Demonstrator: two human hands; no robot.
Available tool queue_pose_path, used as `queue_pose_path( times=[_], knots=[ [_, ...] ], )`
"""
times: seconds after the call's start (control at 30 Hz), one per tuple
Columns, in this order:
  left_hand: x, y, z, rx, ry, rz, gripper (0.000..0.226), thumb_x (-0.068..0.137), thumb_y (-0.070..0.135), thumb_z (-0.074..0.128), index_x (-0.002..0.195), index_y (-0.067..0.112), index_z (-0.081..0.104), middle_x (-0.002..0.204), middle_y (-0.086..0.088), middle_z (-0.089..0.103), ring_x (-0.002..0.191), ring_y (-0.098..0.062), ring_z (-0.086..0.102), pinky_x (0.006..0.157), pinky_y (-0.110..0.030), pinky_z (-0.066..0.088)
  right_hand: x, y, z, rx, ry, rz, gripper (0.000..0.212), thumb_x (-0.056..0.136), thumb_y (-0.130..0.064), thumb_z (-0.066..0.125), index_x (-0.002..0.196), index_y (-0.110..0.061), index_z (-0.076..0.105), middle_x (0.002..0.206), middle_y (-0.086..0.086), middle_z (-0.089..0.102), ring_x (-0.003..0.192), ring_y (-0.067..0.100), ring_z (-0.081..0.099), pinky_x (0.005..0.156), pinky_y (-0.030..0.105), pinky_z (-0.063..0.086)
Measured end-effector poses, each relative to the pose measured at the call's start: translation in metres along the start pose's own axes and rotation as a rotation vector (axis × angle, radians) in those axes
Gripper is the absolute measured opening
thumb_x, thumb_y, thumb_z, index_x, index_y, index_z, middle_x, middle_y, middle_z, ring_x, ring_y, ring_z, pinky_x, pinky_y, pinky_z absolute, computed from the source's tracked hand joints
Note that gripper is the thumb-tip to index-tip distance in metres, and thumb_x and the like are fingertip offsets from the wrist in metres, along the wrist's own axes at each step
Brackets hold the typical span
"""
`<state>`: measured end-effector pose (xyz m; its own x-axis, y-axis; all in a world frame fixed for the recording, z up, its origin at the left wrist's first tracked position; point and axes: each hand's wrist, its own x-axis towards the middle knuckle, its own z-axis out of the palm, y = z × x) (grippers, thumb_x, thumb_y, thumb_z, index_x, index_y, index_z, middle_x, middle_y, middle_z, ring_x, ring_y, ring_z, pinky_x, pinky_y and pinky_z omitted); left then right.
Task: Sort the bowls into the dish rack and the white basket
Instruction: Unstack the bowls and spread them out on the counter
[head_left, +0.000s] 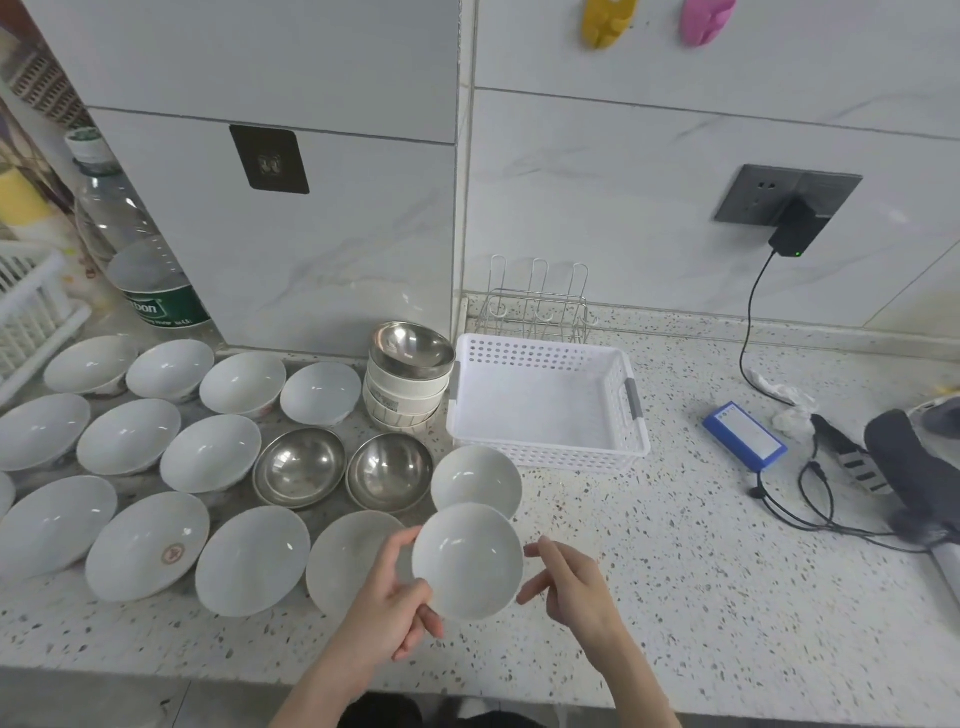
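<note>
My left hand (387, 597) grips the left rim of a small white bowl (467, 561), held above the counter's front part. My right hand (566, 584) hovers just right of that bowl with relaxed fingers, not clearly touching it. Another white bowl (475, 480) sits right behind it. Several white bowls (210, 452) cover the counter to the left, with two steel bowls (300, 466) among them. A stack of bowls topped by a steel one (410, 345) stands by the wall. The white basket (545, 452) lies empty, and the wire dish rack (540, 301) stands empty behind it.
A large water bottle (130, 244) and a white crate (31, 306) stand at the far left. To the right lie a blue battery pack (744, 435), black cables (810, 499), a charger in the wall socket (792, 228) and a dark device (904, 462).
</note>
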<state>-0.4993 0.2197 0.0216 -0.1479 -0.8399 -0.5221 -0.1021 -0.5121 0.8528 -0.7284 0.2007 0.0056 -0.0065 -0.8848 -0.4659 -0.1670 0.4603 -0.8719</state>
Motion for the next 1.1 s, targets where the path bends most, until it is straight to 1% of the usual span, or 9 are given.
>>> queue_pose_path(
  times=[0.1, 0.2, 0.27, 0.4, 0.53, 0.7, 0.83, 0.97, 1.1],
  knots=[
    [-0.003, -0.006, 0.009, 0.053, -0.026, -0.015, 0.058, 0.095, 0.003, 0.042, 0.122, 0.054, 0.038, 0.063, -0.013, 0.07, 0.042, -0.012, 0.04, 0.041, -0.023, 0.034, -0.002, 0.004, 0.002, -0.013, -0.065, -0.018, 0.026, 0.098, -0.037, 0.051, 0.1, -0.023, 0.073, 0.067, -0.001, 0.07, 0.043, 0.002, 0.046, 0.043, 0.019, 0.032],
    [-0.004, -0.011, 0.017, 0.09, -0.033, -0.039, 0.056, 0.095, 0.003, 0.041, 0.129, 0.047, 0.035, 0.06, -0.009, 0.068, 0.043, -0.011, 0.044, 0.042, -0.021, 0.035, -0.006, 0.008, 0.001, -0.097, -0.1, -0.02, 0.02, 0.087, -0.04, 0.057, 0.099, -0.031, 0.071, 0.058, -0.005, 0.057, 0.044, 0.007, 0.039, 0.047, 0.021, 0.033],
    [-0.005, -0.014, 0.021, 0.104, -0.031, -0.056, 0.056, 0.095, 0.002, 0.041, 0.134, 0.042, 0.033, 0.057, -0.006, 0.066, 0.044, -0.01, 0.046, 0.042, -0.02, 0.036, -0.006, 0.013, 0.0, -0.185, -0.115, -0.02, 0.021, 0.08, -0.03, 0.055, 0.097, -0.035, 0.067, 0.057, -0.001, 0.052, 0.045, 0.01, 0.036, 0.051, 0.024, 0.034],
    [-0.007, -0.019, 0.028, 0.116, 0.019, -0.088, 0.058, 0.094, 0.003, 0.045, 0.136, 0.043, 0.035, 0.06, -0.004, 0.067, 0.043, -0.003, 0.052, 0.043, -0.017, 0.039, -0.004, 0.018, -0.001, -0.241, -0.108, -0.003, 0.023, 0.084, -0.013, 0.054, 0.098, -0.026, 0.067, 0.049, -0.008, 0.055, 0.041, 0.002, 0.042, 0.049, 0.018, 0.036],
    [-0.007, -0.025, 0.032, 0.184, 0.116, -0.066, 0.056, 0.094, 0.007, 0.047, 0.134, 0.044, 0.036, 0.065, -0.002, 0.067, 0.05, -0.002, 0.06, 0.047, -0.015, 0.042, -0.002, 0.02, 0.002, -0.275, -0.113, -0.002, 0.023, 0.087, -0.012, 0.054, 0.104, -0.024, 0.065, 0.046, -0.01, 0.056, 0.04, 0.0, 0.045, 0.045, 0.012, 0.034],
    [-0.002, -0.027, 0.03, 0.381, 0.226, 0.019, 0.055, 0.096, 0.009, 0.047, 0.137, 0.043, 0.034, 0.066, -0.006, 0.07, 0.059, 0.0, 0.067, 0.048, -0.008, 0.042, 0.0, 0.021, 0.01, -0.294, -0.143, 0.009, 0.029, 0.086, -0.01, 0.054, 0.11, -0.023, 0.064, 0.057, -0.008, 0.06, 0.041, -0.002, 0.047, 0.048, 0.014, 0.036],
    [0.0, -0.03, 0.031, 0.482, 0.277, 0.06, 0.057, 0.096, 0.01, 0.047, 0.14, 0.042, 0.032, 0.066, -0.008, 0.07, 0.061, -0.007, 0.068, 0.052, -0.015, 0.049, 0.003, 0.024, 0.012, -0.313, -0.156, 0.014, 0.032, 0.085, -0.01, 0.053, 0.113, -0.023, 0.062, 0.054, -0.008, 0.056, 0.039, -0.002, 0.046, 0.045, 0.014, 0.034],
    [0.0, -0.03, 0.031, 0.525, 0.332, 0.058, 0.058, 0.096, 0.011, 0.046, 0.143, 0.041, 0.03, 0.072, -0.011, 0.069, 0.068, -0.02, 0.069, 0.068, -0.039, 0.059, 0.006, 0.024, 0.017, -0.336, -0.169, 0.009, 0.033, 0.085, -0.011, 0.052, 0.115, -0.023, 0.059, 0.051, -0.008, 0.054, 0.037, -0.001, 0.043, 0.043, 0.012, 0.032],
    [0.0, -0.028, 0.03, 0.53, 0.378, 0.042, 0.059, 0.097, 0.011, 0.046, 0.147, 0.038, 0.029, 0.07, -0.007, 0.065, 0.069, -0.019, 0.07, 0.07, -0.041, 0.059, 0.006, 0.024, 0.021, -0.345, -0.178, 0.014, 0.033, 0.087, -0.014, 0.051, 0.117, -0.026, 0.055, 0.056, -0.006, 0.056, 0.036, -0.002, 0.043, 0.042, 0.012, 0.033]
  ],
)
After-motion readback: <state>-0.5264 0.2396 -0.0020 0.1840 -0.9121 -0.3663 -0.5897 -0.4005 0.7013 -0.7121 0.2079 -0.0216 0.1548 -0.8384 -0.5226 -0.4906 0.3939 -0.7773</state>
